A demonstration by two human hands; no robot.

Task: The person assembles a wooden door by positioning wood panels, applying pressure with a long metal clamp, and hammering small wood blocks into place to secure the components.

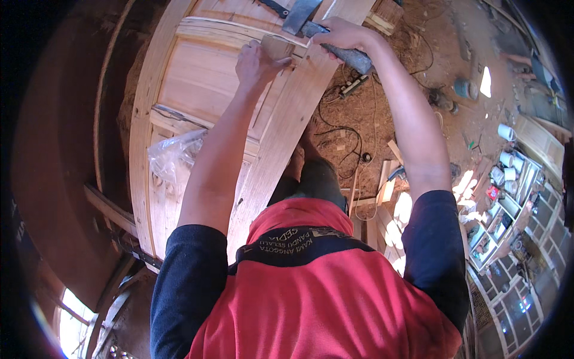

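Note:
My right hand (342,35) is wrapped round the thick, worn handle of a hammer (299,17). Its broad grey metal head hangs over a wooden panel door (293,128), close to a cross rail. Beside it, my left hand (256,64) grips a small wooden block (277,51), fingers on its far side and thumb stretched to the right. The block rests along the edge of the door's recessed panel; whether the hammer touches it I cannot tell. A dark, narrow tool (274,7) lies at the door's far end, partly cut off by the picture's edge.
A crumpled clear plastic bag (176,157) lies on the door's left part. On the sawdust-covered floor to the right are a power strip (353,87), cables and wood offcuts. Farther right stand a bucket (465,88) and a rack (508,209) with cans.

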